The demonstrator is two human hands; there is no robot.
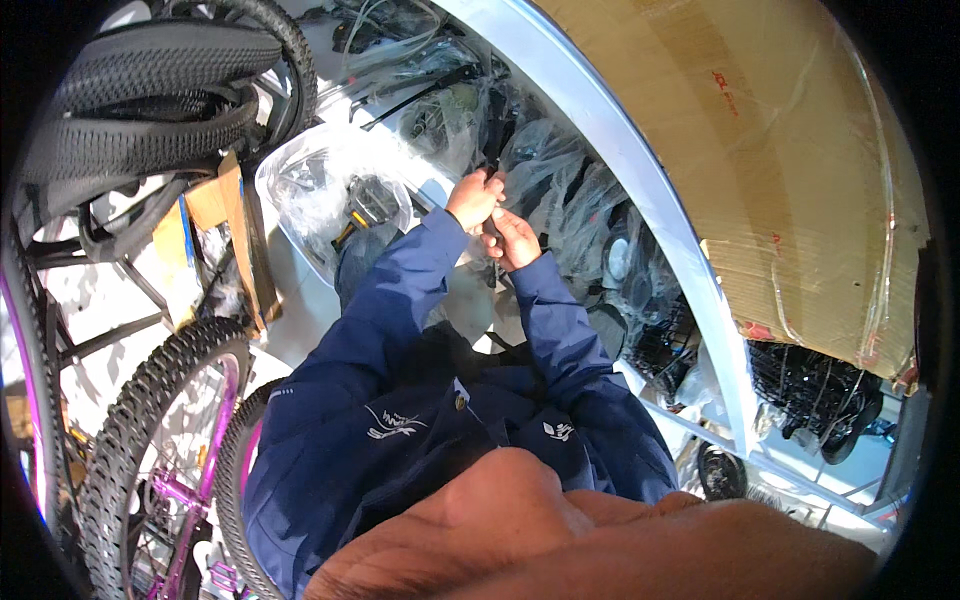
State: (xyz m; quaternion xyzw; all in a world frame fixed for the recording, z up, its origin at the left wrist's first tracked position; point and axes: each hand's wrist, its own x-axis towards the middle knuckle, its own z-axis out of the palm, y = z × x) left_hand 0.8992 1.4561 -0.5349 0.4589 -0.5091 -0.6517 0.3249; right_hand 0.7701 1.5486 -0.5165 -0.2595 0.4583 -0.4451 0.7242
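Note:
My left hand (473, 198) and my right hand (515, 240) meet in front of me, just over a shelf. Fingers of both are closed around a slim black part (489, 228). Most of it is hidden by the fingers, so its kind cannot be made out. Just beyond the hands lie many dark parts in clear plastic bags (545, 165), heaped along the shelf. To the left of my left forearm stands a clear plastic bin (290, 225), with a black and yellow pedal (352, 222) among the bagged things in it.
A blue-white metal shelf beam (640, 150) curves along the right, with a large brown cardboard box (800, 180) above it. On the left are stacked black tires (150, 110), an opened carton (235, 240) and a knobby bicycle wheel (150, 430) with purple parts. Black wire baskets (810, 390) sit under the box.

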